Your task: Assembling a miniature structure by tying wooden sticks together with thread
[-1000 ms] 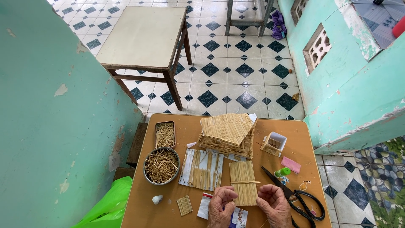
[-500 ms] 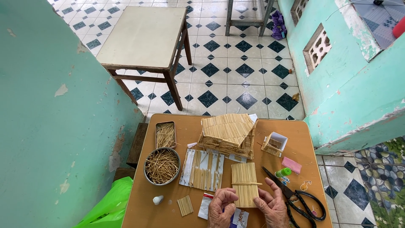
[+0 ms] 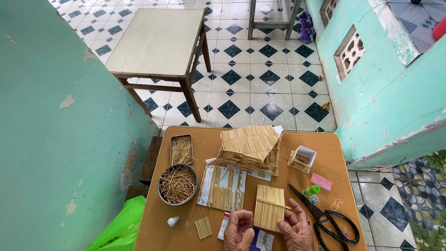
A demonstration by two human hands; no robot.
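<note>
In the head view, a flat panel of glued sticks [image 3: 269, 208] is seen lying on the near middle of the brown table [image 3: 330, 144], just in front of the person. It is touched at its lower right edge by the right hand [image 3: 297, 229], whose fingers are laid along the panel's side; whether the panel is truly pinched or only steadied cannot be told. The left hand [image 3: 238, 228] is held just beside the panel's lower left corner, its fingers curled narrowly; whether something thin is pinched there cannot be told. The panel is judged to be light, fairly stiff across its face yet fragile at the glue lines, so it is best taken by its two long edges or near the cross stick, not by a single stick end. Under the hands a small printed packet [image 3: 260, 240], white and purple, is partly hidden. A pink flat pad [image 3: 320, 181] and a small green-capped bottle [image 3: 311, 190] are placed to the right, near the black scissors [image 3: 325, 215]. A round bowl of loose sticks [image 3: 178, 183] and a rectangular tin [image 3: 181, 148] stand at the left, and a stick-built model house [image 3: 250, 148] is set behind the panel.
</note>
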